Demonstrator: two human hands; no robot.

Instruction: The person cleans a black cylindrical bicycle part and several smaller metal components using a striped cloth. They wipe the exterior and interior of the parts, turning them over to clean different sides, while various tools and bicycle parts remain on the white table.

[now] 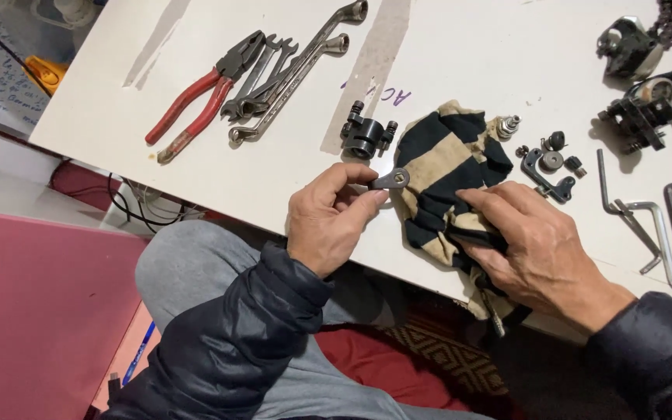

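Head view: left hand (328, 222) pinches small metal part (391, 180) nr table edge (196, 204); right hand (542, 253) grips striped rag (449, 175).

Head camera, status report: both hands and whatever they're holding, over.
Left hand pinching small metal link. Right hand pressing striped rag on white table. Black clamp part just beyond.

rag (451, 175): black-tan stripes | pliers (200, 97): red handles | table (196, 187): white

Bright even overhead light, soft short shadows, sharp focus throughout.
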